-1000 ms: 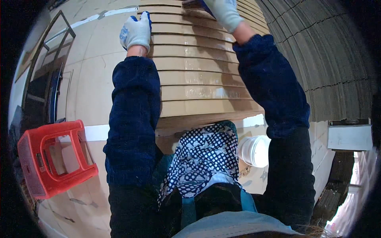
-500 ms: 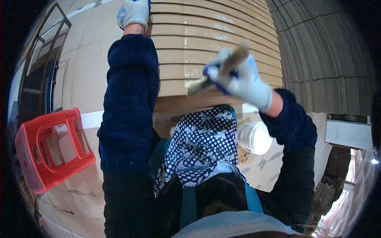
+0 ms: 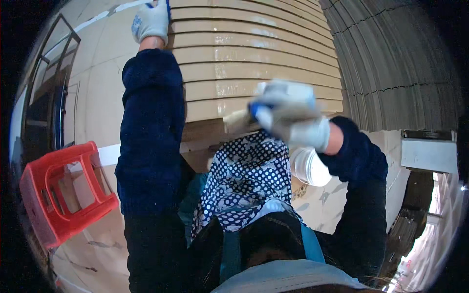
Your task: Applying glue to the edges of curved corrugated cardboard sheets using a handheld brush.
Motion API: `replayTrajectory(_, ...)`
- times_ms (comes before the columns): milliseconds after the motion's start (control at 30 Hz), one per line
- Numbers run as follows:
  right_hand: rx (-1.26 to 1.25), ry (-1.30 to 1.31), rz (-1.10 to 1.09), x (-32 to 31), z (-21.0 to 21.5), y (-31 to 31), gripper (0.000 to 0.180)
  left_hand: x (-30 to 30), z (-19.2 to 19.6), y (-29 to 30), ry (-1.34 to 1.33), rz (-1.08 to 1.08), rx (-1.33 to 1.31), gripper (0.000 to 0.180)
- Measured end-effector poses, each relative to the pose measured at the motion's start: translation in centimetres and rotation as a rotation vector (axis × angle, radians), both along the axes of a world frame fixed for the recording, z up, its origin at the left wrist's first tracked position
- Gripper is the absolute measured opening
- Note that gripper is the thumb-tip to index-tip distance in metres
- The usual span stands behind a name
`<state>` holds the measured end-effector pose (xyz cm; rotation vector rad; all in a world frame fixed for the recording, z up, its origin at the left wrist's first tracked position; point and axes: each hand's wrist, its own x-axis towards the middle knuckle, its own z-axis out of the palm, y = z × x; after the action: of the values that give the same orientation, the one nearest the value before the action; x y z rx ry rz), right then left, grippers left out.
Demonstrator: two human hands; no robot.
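A wide stack of tan cardboard sheets (image 3: 273, 71) lies before me, staggered so that only a strip of each one shows. A glossy wet-looking band runs across the strips. My right hand (image 3: 293, 115), in a white glove with blue coating, is closed on a flat brush (image 3: 235, 120). The hand is smeared by motion. The brush's pale bristles are at the nearest strip's lower edge. At the upper left, my gloved left hand (image 3: 150, 23) rests against the left edge of the sheets; its fingers are mostly cut off by the picture's edge.
A white bucket (image 3: 312, 167) stands below my right wrist. To the left is a red plastic stool (image 3: 66, 193), with a dark metal frame (image 3: 51, 88) behind it. Tall stacks of grey-brown cardboard (image 3: 398, 63) rise on the right. A polka-dot apron (image 3: 251, 180) covers my lap.
My right hand has swung down and slightly left, bringing the brush down near the lower edge of the closest strip. The whole view has shifted a little; my left hand stays at the sheets' edge.
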<state>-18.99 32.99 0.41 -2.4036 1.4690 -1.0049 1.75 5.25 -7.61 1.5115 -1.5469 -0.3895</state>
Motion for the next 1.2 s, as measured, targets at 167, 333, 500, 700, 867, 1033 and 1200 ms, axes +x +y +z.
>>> replayTrajectory(167,-0.123,-0.061,-0.265,-5.6,5.4,-9.7,0.022,-0.5,1.2,0.8,-0.024,0.054,0.096,0.051)
replayTrajectory(333,0.144,-0.600,-0.162,-8.4,4.0,-16.4,0.021,-0.5,1.9,1.2,0.036,0.033,0.143,0.050)
replayTrajectory(500,0.321,-0.265,-0.263,-10.1,-0.4,-7.5,0.042,-0.3,1.8,1.4,0.068,-0.008,0.075,0.048)
replayTrajectory(700,0.292,-0.464,-0.248,-12.0,2.6,-4.2,0.035,-0.5,1.8,1.6,0.028,0.046,0.013,0.047)
replayTrajectory(867,-0.038,-0.263,-0.234,-16.1,4.2,-12.6,0.029,-0.5,2.0,1.6,0.092,0.030,0.045,0.047)
replayTrajectory(1033,0.198,-0.865,-0.202,-15.5,1.1,-7.6,0.028,-0.3,1.8,1.3,0.104,0.017,0.016,0.048)
replayTrajectory(1200,0.335,-0.523,-0.230,-12.9,0.4,1.5,0.015,-0.3,1.5,0.9,0.106,0.032,-0.007,0.048)
